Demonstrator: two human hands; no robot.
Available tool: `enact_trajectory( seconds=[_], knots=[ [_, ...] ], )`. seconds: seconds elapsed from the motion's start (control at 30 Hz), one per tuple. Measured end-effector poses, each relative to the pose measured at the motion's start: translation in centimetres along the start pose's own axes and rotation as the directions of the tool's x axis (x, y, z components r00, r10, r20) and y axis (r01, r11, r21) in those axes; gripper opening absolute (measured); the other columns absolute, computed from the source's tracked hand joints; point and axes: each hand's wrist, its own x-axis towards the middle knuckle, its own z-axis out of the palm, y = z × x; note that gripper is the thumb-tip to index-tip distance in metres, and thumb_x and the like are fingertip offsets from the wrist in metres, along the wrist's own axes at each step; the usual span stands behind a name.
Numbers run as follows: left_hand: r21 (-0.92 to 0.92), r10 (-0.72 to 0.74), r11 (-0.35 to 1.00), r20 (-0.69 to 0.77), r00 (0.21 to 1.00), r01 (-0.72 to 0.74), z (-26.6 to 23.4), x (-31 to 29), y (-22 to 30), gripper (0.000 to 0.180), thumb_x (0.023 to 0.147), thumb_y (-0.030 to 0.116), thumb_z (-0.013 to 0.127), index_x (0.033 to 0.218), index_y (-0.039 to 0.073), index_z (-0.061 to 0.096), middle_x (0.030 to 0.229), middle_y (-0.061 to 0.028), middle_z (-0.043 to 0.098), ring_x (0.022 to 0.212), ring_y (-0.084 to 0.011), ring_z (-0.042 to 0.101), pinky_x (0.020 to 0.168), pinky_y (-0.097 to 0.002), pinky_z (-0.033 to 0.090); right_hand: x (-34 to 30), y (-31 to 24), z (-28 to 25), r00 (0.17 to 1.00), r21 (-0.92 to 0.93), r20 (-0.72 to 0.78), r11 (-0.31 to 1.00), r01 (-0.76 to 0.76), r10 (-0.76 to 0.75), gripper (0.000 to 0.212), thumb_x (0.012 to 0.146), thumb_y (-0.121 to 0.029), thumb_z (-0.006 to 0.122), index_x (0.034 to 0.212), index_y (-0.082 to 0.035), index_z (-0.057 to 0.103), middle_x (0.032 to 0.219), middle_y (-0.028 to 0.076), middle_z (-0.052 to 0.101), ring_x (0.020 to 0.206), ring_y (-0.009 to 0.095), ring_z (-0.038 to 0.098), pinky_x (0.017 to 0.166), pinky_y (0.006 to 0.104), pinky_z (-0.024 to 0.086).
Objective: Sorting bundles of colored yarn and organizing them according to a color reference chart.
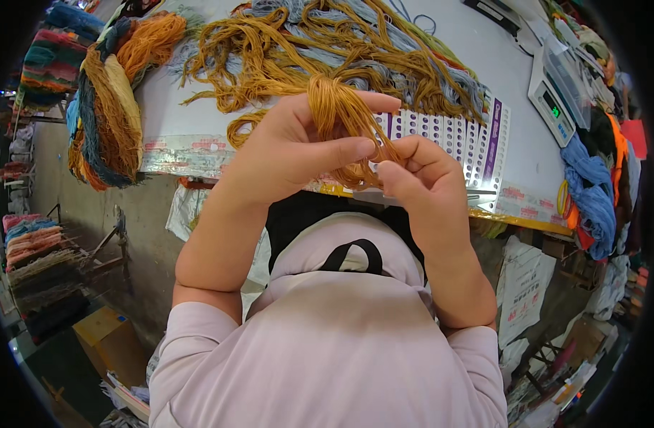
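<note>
A looped skein of golden-brown thread (pixel 335 107) hangs over the fingers of my left hand (pixel 288 146), whose index finger points right and whose thumb presses along the strands. Close by on the right, my right hand (pixel 430 178) pinches the edge of the same skein between thumb and bent fingers. Both hands are above the table's near edge. Just beyond them lies a white card with rows of punched holes and purple strips (pixel 448 143). Behind it spreads a loose heap of golden and grey-blue thread (pixel 263 53).
More orange, brown and blue hanks (pixel 109 107) droop over the table's left edge. At the right stands a digital scale (pixel 553 100), near blue yarn bundles (pixel 589 178). A cardboard box (pixel 109 346) and racks of coloured yarn (pixel 34 246) are at the lower left.
</note>
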Motion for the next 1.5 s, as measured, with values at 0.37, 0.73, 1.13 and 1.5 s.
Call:
enact_trajectory(
  seconds=[0.37, 0.73, 1.13, 1.5],
  knots=[
    [0.089, 0.088, 0.992, -0.037, 0.995, -0.085, -0.2, -0.5, -0.1, 0.04, 0.085, 0.007, 0.063, 0.122, -0.004, 0.055, 0.097, -0.0065, 0.066, 0.089, -0.0094, 0.061, 0.079, -0.0252, 0.049, 1.8, 2.3, -0.5, 0.948, -0.116, -0.098, 0.95, 0.29, -0.302, 0.002, 0.082, -0.001, 0.059, 0.081, -0.001, 0.058, 0.078, 0.001, 0.061, 0.069, 0.003, 0.051, 0.061, 0.0177, 0.039],
    [-0.123, 0.204, 0.971, -0.021, 0.979, -0.205, -0.6, -0.4, -1.2, 0.02, 0.091, 0.005, 0.052, 0.108, 0.005, 0.061, 0.1, -0.0161, 0.063, 0.081, -0.0168, 0.061, 0.078, -0.0311, 0.049, 1.1, 0.4, 0.6, 0.996, -0.158, 0.068, 0.986, -0.047, 0.058, 0.008, 0.083, -0.006, 0.063, 0.088, -0.001, 0.058, 0.068, -0.005, 0.053, 0.061, 0.001, 0.042, 0.054, 0.0171, 0.034],
    [-0.135, 0.058, 0.988, -0.078, 0.995, -0.068, -0.8, -0.1, -1.0, 0.05, 0.088, 0.014, 0.058, 0.133, -0.001, 0.043, 0.095, -0.0082, 0.06, 0.085, -0.0128, 0.058, 0.076, -0.0264, 0.046, 0.6, 1.1, 0.8, 0.991, 0.09, 0.054, 0.989, 0.118, -0.123, 0.005, 0.082, -0.001, 0.065, 0.086, 0.001, 0.062, 0.078, 0.0, 0.059, 0.069, 0.003, 0.05, 0.062, 0.0183, 0.04],
    [-0.101, 0.099, 0.989, -0.05, 0.994, -0.104, 0.3, -0.4, 0.2, 0.083, 0.073, 0.01, 0.07, 0.142, -0.004, 0.025, 0.086, -0.003, 0.058, 0.081, -0.0103, 0.056, 0.075, -0.0222, 0.043, 0.1, 0.8, 0.2, 0.994, 0.134, 0.109, 0.991, 0.004, -0.018, 0.009, 0.086, 0.0, 0.06, 0.094, 0.004, 0.059, 0.086, 0.007, 0.065, 0.077, 0.009, 0.061, 0.07, 0.0205, 0.049]
  ],
)
